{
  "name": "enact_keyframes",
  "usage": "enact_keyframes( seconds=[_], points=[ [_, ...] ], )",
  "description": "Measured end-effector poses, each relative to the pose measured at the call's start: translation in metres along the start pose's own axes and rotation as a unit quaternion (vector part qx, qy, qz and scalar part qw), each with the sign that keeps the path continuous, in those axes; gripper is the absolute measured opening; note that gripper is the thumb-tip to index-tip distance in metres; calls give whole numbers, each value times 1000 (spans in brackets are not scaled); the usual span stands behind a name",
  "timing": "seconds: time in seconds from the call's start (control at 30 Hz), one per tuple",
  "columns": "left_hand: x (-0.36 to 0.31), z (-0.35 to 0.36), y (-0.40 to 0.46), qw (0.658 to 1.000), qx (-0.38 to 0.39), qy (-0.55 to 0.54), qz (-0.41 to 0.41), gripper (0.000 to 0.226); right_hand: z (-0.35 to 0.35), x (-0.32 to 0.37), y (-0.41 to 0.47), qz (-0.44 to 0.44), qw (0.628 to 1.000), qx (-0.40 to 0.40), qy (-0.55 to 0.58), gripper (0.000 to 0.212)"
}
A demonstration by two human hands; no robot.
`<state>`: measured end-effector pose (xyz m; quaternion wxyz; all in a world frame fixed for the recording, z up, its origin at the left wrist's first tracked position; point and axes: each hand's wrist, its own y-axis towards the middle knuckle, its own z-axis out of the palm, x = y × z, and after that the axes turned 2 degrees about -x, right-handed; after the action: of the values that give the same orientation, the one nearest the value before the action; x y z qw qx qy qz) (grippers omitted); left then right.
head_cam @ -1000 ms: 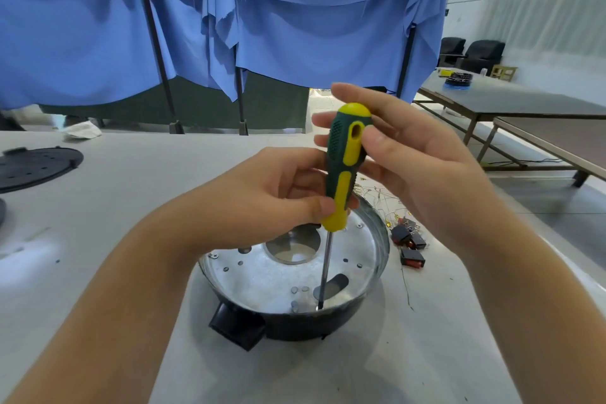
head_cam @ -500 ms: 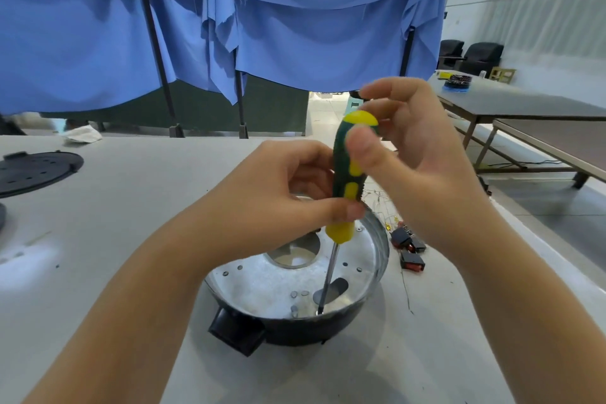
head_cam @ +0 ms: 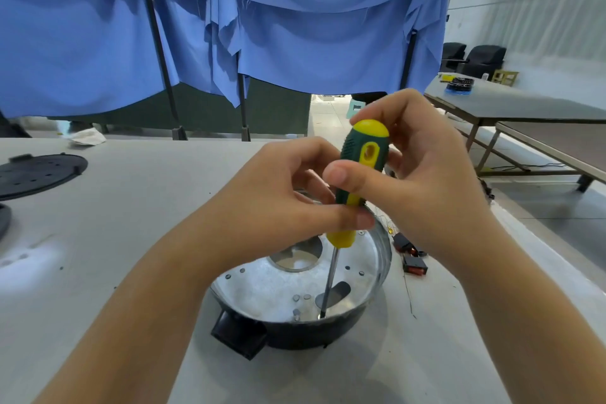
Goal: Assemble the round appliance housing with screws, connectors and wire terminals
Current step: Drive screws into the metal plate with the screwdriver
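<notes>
Round housing [head_cam: 295,331] sits on the desk [head_cam: 131,207] just before me, metal plate seated inside. My left hand [head_cam: 278,200] pinches the screwdriver [head_cam: 357,174] low on its handle; my right hand [head_cam: 423,180] grips the top, tip at the plate's near edge. Judging from this, screws are mid-way; red-and-black connectors [head_cam: 414,264] and thin wires lie loose beyond on the right, black cover [head_cam: 36,174] off at far left.
</notes>
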<state>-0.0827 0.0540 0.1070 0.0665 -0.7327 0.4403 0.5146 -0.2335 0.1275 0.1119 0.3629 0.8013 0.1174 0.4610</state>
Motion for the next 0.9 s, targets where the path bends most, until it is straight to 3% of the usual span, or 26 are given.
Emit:
enact_keyframes(
  seconds=[0.13, 0.23, 0.37, 0.53, 0.63, 0.73, 0.83, 0.9],
  points=[
    [2, 0, 1, 1000, 11, -20, 9, 33, -3, -1, 0, 21, 998, 29, 60, 21],
    [4, -4, 0, 998, 42, -52, -14, 35, -9, -2, 0, 49, 984, 77, 156, 35],
    [4, -7, 0, 994, 68, -78, -32, 38, -8, -1, 1, 22, 991, 74, 109, 32],
    [2, -1, 0, 999, 37, -28, -22, 40, -4, -2, 1, 11, 998, 17, 60, 37],
    [1, 5, 1, 1000, 8, -6, 0, 28, -1, -3, 1, 15, 999, -4, 41, 39],
    [2, 3, 1, 999, 29, -26, -6, 32, -4, -3, 0, 26, 997, 14, 74, 28],
    [4, 0, 2, 997, 52, -48, -27, 39, -7, -3, -1, 42, 986, 57, 148, 42],
    [4, -1, 2, 996, 60, -62, -38, 43, -6, -2, -1, 35, 988, 61, 135, 46]
  ],
)
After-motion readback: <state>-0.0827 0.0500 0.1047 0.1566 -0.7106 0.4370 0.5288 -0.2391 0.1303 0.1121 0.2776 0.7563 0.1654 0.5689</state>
